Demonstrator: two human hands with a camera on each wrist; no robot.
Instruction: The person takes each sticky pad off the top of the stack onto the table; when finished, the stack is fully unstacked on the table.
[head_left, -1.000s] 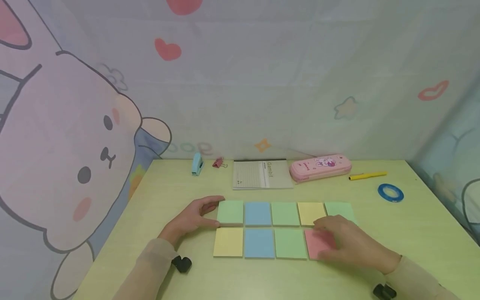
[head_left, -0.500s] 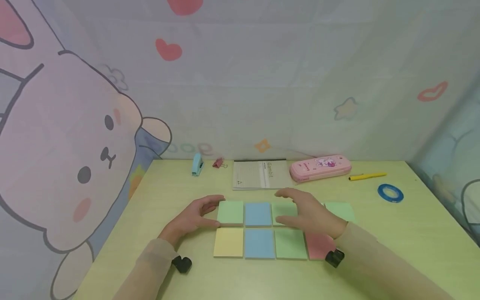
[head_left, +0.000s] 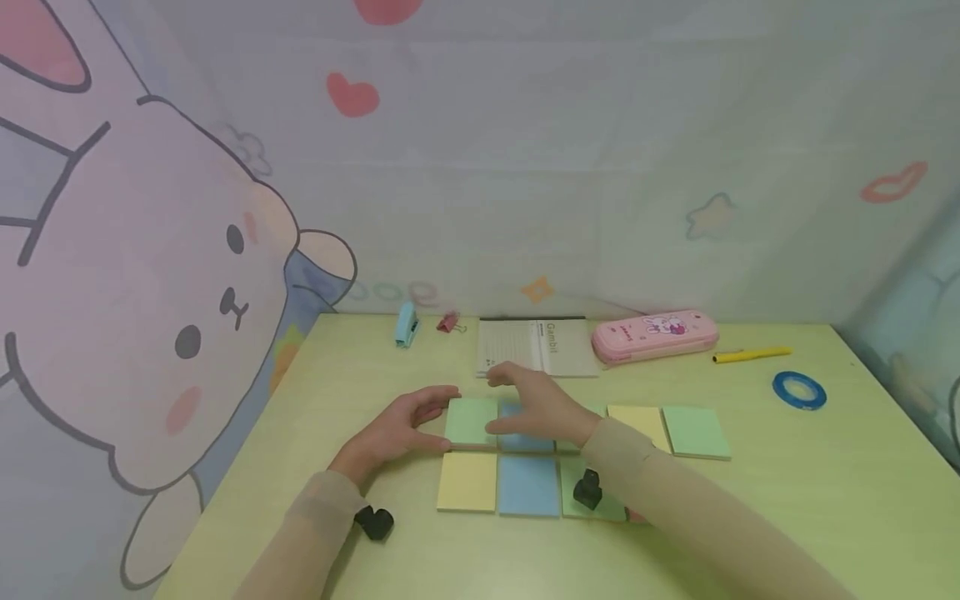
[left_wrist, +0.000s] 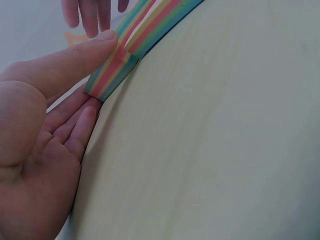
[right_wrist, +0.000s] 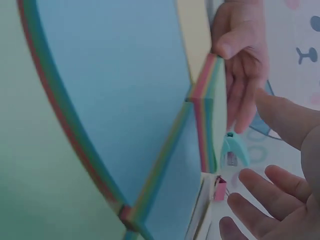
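Sticky note pads lie in two rows on the table. At the left end of the back row, my left hand (head_left: 393, 429) holds a green-topped pad (head_left: 471, 421), thumb at its front edge and fingers at its far side; the left wrist view shows the pad's striped edge (left_wrist: 107, 75) at the thumb. My right hand (head_left: 540, 404) hovers over the neighbouring blue pad (head_left: 525, 444), fingers spread, thumb and fingertips close to the green pad's right side. Nothing is in its grasp. The right forearm partly covers a front green pad (head_left: 573, 467) and nearly all of a pink one (head_left: 636, 517).
The front row also has yellow (head_left: 467, 482) and blue (head_left: 528, 486) pads. Back right are yellow (head_left: 641, 417) and green (head_left: 696, 432) pads. Behind stand a stapler (head_left: 406, 325), binder clip (head_left: 450, 322), notebook (head_left: 510, 342), pencil case (head_left: 652, 336), yellow pen (head_left: 752, 355) and blue tape roll (head_left: 799, 390).
My right hand has moved left from the pink pad at the right of the front row to beside the leftmost green pad. My left hand stays at that pad.
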